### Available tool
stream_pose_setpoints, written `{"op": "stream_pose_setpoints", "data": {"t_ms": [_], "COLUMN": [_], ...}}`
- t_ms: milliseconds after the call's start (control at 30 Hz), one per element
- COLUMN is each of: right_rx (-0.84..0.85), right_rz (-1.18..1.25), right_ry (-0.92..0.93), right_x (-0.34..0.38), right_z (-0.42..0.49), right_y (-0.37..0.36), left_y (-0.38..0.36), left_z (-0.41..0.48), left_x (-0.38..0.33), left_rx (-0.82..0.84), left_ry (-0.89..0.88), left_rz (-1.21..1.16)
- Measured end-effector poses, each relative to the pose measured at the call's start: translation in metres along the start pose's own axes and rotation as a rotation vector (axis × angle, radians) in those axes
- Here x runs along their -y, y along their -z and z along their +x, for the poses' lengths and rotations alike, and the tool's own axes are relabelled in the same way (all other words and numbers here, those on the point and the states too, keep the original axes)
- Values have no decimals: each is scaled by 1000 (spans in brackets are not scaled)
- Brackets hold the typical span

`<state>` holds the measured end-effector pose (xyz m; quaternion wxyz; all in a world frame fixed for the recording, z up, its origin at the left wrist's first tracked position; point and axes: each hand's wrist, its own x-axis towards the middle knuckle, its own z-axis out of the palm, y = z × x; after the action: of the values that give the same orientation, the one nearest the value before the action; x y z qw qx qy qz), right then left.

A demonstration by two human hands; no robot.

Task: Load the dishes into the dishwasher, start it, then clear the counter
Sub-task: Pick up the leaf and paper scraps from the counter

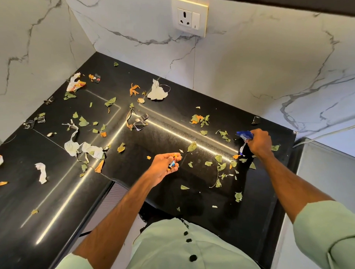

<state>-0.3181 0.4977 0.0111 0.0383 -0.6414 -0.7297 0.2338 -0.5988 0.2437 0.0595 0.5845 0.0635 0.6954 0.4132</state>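
A black stone counter (168, 138) in a wall corner is littered with green leaf bits, orange scraps, torn wrappers and crumpled white paper. My left hand (163, 167) hovers palm-up over the middle of the counter, fingers curled round a few small orange and blue wrapper scraps (172, 162). My right hand (258, 142) is at the counter's right side, gripping a blue and silver wrapper (244, 136) just above the surface. No dishes or dishwasher are in view.
Crumpled white paper (83, 147) and a smaller white wad (41, 172) lie at the left. A white torn piece (156, 91) and a printed wrapper (76, 84) lie near the back. A wall socket (190, 18) sits on the marble backsplash. The counter ends at the right edge (290, 170).
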Motion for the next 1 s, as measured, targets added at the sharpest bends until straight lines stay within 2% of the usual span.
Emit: {"op": "stream_pose_setpoints", "data": {"t_ms": [167,400,467,667,833,1000], "right_rx": [-36,-94,-73,146,60,-5], "right_rz": [215,284,254,13,-45,129], "right_ry": [16,-62,-49,-4,-3,-35], "right_x": [9,4,5,8,18,5], "right_z": [16,44,51,61,34,24], "right_y": [18,34,40,27,7,11], "left_y": [1,8,9,12,15,13], "left_z": [-3,-8,-8,-8,-7,-8], "left_x": [-6,-12,-11,-7,-6,-3], "left_rx": [-19,-42,-46,-44,-42,-38], "left_ry": [-6,-29,-27,-36,-42,-31], "left_rz": [-7,-33,-36,-49,-44,-41]}}
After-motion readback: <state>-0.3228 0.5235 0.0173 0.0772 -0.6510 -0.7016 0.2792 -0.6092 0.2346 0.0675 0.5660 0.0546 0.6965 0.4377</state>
